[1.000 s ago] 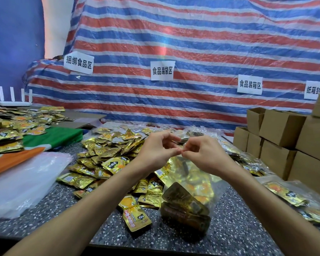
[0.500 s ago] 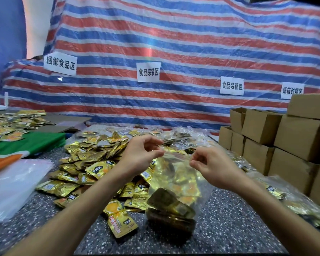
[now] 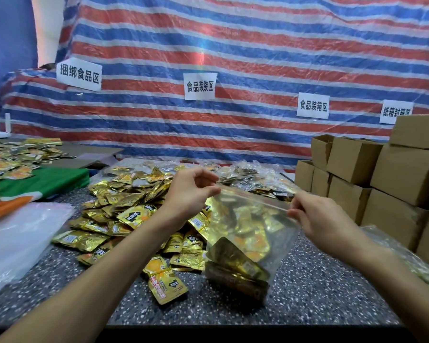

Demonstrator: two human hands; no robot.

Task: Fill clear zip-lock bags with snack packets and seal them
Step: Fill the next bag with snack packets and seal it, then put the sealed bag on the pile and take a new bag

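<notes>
Your left fingertips (image 3: 212,192) pinch the upper left corner of the clear zip-lock bag (image 3: 280,246), thumb pressed to forefinger and the other fingers curled loosely above. Your right fingertips (image 3: 294,212) pinch the same top edge at its right end, so the zip strip (image 3: 253,199) runs taut between them (whether it is pressed closed along its whole length, you cannot tell from this view). Your left hand (image 3: 188,196) sits higher than your right hand (image 3: 320,221), so the strip slopes down to the right.

The bag hangs upright from that edge. Its bottom appears to rest on the speckled table (image 3: 320,298), with gold snack packets (image 3: 235,261) heaped in its lower part.

A lone packet (image 3: 165,284) lies on the table just left of the bag's base. Beyond it, under your left forearm, spreads a loose pile of gold packets (image 3: 124,204). Filled clear bags (image 3: 253,175) lie behind your hands. Cardboard boxes (image 3: 382,174) are stacked at your right. At your left a stack of empty clear bags (image 3: 18,241) lies beside a green and orange cloth (image 3: 45,180). A striped tarp (image 3: 233,45) with white paper labels (image 3: 200,85) hangs behind it all.
</notes>
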